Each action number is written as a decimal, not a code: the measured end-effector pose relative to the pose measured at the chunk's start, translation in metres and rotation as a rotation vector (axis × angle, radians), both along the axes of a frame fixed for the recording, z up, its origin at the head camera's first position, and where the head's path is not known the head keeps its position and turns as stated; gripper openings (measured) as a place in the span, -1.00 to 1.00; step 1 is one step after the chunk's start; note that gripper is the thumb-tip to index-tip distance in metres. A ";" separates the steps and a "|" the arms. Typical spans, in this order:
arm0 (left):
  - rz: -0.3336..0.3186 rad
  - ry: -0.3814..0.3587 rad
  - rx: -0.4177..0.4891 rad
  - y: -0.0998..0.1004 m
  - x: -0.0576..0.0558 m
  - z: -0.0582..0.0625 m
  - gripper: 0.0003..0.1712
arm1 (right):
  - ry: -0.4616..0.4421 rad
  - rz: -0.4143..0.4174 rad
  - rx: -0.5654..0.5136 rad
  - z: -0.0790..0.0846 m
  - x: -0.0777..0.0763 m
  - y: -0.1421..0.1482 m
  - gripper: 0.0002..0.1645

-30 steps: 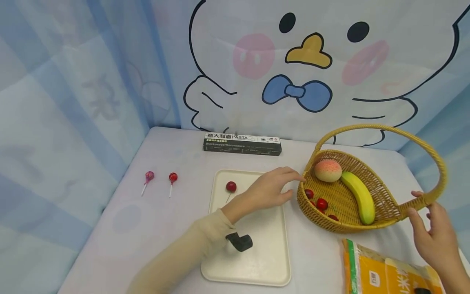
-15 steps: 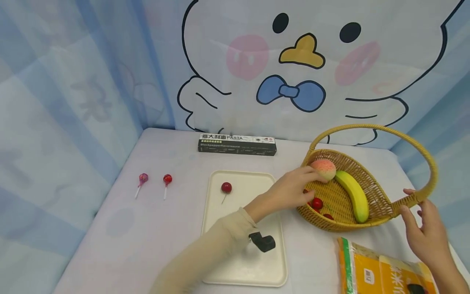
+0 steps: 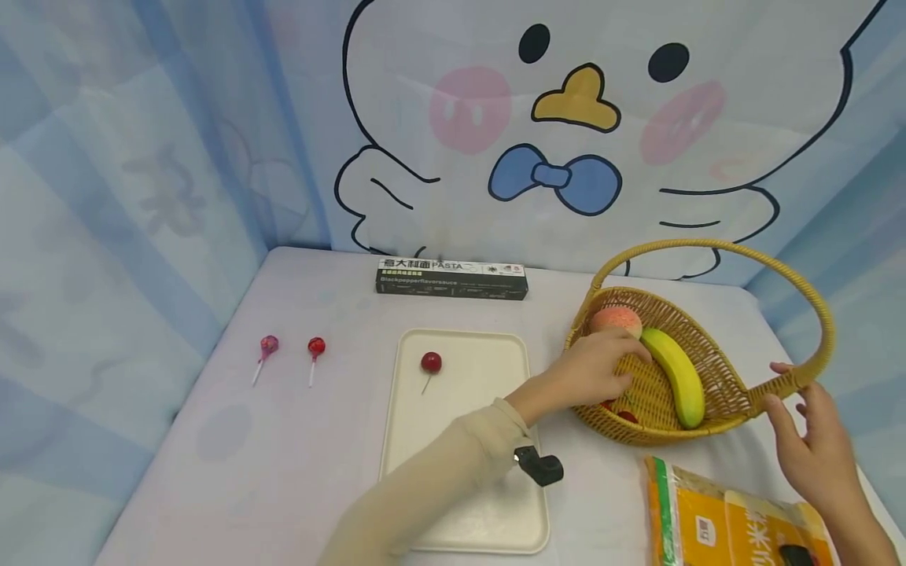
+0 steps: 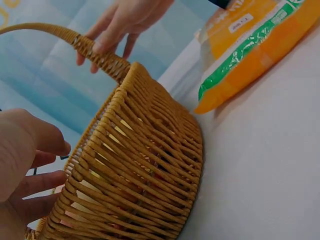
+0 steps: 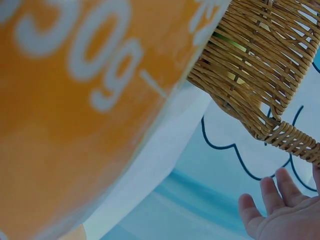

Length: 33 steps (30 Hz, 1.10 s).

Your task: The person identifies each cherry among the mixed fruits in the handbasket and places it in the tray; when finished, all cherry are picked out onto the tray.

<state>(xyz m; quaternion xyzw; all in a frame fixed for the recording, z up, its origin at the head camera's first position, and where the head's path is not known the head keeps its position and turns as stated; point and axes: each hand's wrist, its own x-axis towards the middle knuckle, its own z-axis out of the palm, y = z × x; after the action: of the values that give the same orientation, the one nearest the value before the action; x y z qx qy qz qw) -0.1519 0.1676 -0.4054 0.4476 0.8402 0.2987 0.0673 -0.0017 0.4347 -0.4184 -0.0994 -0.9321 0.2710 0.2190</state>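
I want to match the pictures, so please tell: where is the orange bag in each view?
Head: the orange bag is at the lower right, cut by the bottom edge.
Left wrist: upper right corner.
Right wrist: large, filling most of the left side.
Shared landmark: the wicker basket.

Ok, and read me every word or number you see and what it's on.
"意大利面" on the black-and-white box
"PASTA" on that box
"Blackpepperflavorsauce" on that box
"0g" on the orange bag, the preceding digit cut off
"米" on that bag, neighbouring characters unclear
Too small or blurred: the box's yellow line, the bag's white label and green strip.
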 end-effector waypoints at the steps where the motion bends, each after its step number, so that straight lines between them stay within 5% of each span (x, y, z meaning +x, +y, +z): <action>1: -0.001 -0.014 -0.006 0.002 0.000 0.000 -0.62 | 0.000 0.001 0.001 0.000 0.000 0.000 -0.38; 8: 0.037 -0.130 0.017 0.012 -0.005 -0.002 -0.70 | -0.011 0.016 0.001 -0.001 -0.001 0.003 -0.36; 15: 0.051 -0.157 -0.103 0.020 -0.009 0.000 -0.70 | -0.003 0.026 0.002 -0.001 -0.002 0.005 -0.36; 27: 0.063 -0.118 -0.339 0.034 -0.004 -0.002 -0.85 | 0.001 0.014 -0.009 -0.001 -0.002 0.003 -0.37; 33: 0.069 -0.066 -0.394 0.035 0.002 -0.001 -0.72 | -0.006 0.013 -0.002 -0.003 0.000 0.006 -0.35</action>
<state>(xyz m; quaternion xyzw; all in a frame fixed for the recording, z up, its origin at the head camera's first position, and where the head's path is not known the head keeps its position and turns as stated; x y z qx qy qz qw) -0.1502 0.2022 -0.4066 0.3866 0.8946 0.1451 0.1710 -0.0020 0.4402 -0.4210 -0.0942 -0.9332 0.2729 0.2141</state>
